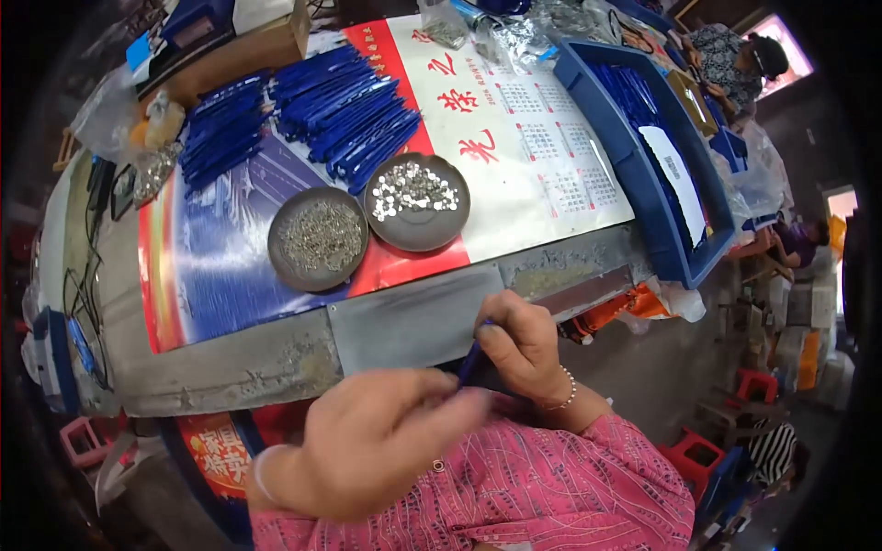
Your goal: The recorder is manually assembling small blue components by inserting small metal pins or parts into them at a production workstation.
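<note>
Handwork close to the body, just off the near edge of the table (220,381): a slim blue piece (472,363) held tilted in a narrow pinch by the right hand (528,354), with the left hand (367,441) just beside its lower end. Left fingers blurred; cannot tell whether closed on that end or clear of it. Step in hand, by judgement: work on a single piece, well apart from the blue bundles (344,115) on the printed sheet (505,211). Within reach, side by side and untouched: a dish of shiny discs (423,239) and a dish of fine metal parts (317,283). Farther right, a blue tray (627,170) with more blue pieces inside. Next move probably calling for a firm right pinch and careful lining-up with the left fingertips.
</note>
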Demonstrator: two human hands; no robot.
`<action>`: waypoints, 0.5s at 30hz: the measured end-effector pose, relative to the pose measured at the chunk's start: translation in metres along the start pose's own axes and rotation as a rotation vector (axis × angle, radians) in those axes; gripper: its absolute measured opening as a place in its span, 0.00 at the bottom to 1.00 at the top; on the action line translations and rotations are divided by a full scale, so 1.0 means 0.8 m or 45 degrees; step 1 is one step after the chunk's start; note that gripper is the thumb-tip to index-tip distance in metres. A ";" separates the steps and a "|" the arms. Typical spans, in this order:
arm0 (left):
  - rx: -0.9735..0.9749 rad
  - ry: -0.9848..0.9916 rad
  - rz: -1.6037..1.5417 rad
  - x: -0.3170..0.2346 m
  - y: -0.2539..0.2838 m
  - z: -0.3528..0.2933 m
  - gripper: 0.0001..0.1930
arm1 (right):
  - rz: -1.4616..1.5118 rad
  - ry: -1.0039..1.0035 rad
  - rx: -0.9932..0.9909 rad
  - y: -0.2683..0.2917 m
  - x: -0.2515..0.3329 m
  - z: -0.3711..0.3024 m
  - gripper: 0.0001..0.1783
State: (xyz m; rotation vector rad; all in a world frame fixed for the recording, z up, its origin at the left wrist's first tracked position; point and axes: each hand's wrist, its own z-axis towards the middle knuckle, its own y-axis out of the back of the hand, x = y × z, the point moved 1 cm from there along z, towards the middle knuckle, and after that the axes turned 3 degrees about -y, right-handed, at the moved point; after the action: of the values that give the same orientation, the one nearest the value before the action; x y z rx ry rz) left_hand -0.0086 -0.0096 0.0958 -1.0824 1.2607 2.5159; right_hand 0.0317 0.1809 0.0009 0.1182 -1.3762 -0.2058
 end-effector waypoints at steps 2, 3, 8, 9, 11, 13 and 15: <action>-0.181 0.086 -0.035 -0.047 0.017 0.012 0.09 | -0.019 -0.012 0.026 -0.002 -0.001 -0.002 0.09; -0.182 0.099 -0.054 -0.051 0.019 0.009 0.09 | -0.027 -0.033 0.033 -0.001 0.000 -0.006 0.09; -0.156 -0.005 0.015 -0.060 0.047 -0.001 0.05 | -0.055 -0.030 -0.024 -0.001 0.001 -0.011 0.11; -0.146 -0.043 0.032 -0.059 0.050 0.002 0.04 | -0.061 -0.033 -0.007 0.001 -0.001 -0.009 0.12; -0.112 -0.129 0.060 -0.058 0.057 0.007 0.03 | -0.022 -0.035 -0.018 0.004 -0.001 -0.007 0.12; -0.069 -0.216 0.083 -0.059 0.057 0.015 0.02 | -0.089 -0.015 -0.018 0.012 0.000 -0.007 0.11; -0.092 -0.167 0.084 -0.030 0.032 0.021 0.06 | -0.072 -0.007 -0.047 0.018 -0.001 -0.009 0.11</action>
State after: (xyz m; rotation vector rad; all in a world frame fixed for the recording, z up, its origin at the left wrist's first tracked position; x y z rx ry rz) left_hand -0.0106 -0.0089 0.1345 -0.8860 1.1981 2.6514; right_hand 0.0397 0.1951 0.0016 0.1262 -1.3750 -0.2786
